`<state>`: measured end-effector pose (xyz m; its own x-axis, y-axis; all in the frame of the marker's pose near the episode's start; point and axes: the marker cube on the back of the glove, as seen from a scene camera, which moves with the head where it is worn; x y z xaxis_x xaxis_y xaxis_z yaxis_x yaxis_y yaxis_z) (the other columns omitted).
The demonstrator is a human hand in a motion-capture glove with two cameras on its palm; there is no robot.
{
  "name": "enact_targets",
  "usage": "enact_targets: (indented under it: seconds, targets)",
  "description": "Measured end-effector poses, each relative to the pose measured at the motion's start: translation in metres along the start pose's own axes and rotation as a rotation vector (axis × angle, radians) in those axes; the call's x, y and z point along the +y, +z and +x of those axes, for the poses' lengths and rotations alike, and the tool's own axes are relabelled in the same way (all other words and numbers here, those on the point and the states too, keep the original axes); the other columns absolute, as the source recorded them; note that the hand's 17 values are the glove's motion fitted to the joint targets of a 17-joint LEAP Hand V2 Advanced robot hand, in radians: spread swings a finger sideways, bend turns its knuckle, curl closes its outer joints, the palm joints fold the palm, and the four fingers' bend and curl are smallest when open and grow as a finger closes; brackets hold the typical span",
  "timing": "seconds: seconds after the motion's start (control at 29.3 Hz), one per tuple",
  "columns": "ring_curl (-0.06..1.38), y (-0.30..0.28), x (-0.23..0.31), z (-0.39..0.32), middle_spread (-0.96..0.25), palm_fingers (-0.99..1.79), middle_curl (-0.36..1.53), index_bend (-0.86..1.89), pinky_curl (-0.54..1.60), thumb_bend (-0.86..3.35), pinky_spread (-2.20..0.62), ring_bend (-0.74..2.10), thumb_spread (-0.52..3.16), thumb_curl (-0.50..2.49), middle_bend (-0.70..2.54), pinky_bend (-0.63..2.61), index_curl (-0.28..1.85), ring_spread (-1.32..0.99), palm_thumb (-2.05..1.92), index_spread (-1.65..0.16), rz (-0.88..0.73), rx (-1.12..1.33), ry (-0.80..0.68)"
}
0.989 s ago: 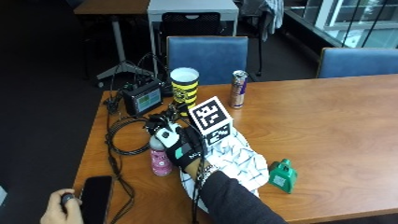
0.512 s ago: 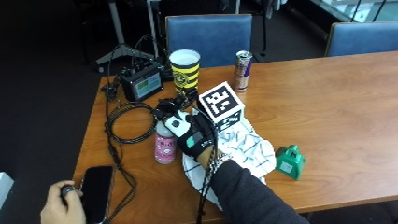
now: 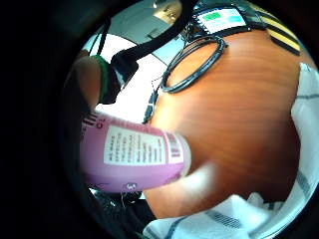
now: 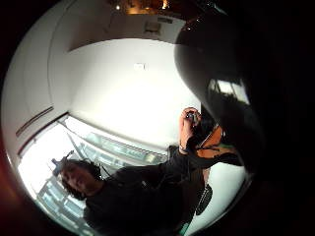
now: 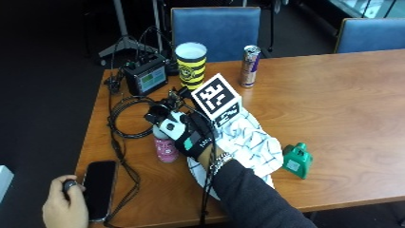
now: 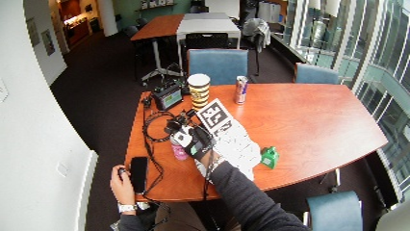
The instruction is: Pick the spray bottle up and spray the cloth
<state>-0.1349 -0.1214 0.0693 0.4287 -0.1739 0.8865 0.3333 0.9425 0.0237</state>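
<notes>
The long orange-brown wooden surface carries everything, with two blue upholstered chairs pushed in along its far edge. Its far-right stretch lies bare. The white cloth with dark line pattern lies rumpled near the front edge, just beside the gloved right hand on its right side. A small black box with a lit green screen sits by the far-left corner, and a coil of black cable loops from it toward the hand, close against the bottle's far side. A yellow-and-black striped paper cup stands behind the hand, a slim silver-and-blue drink can just to its right. A black phone lies flat near the front-left edge, the bare left hand beside it. A small green clip-like object sits past the cloth's right edge.

The pink plastic spray bottle with a white label stands upright on the surface between cable and cloth. The grip sits over its top, fingers curled around the head as far as I can make out; the palm camera shows the bottle's body close against the palm.
</notes>
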Motion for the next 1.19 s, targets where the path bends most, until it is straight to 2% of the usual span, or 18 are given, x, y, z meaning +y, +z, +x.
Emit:
enact_targets:
  seconds: [0.95,1.19]
  targets:
    - [0.49,0.018,0.025,0.040,-0.25,1.09,0.59,0.20,0.32,-0.01,0.01,0.39,1.38,0.47,0.29,0.16,0.59,-0.19,0.85,-0.32,-0.059,-0.017,0.062]
    - [0.50,0.026,0.029,0.052,-0.23,1.01,0.58,0.15,0.31,-0.02,0.05,0.40,1.33,0.46,0.25,0.15,0.57,-0.19,0.82,-0.32,-0.089,-0.046,0.073]
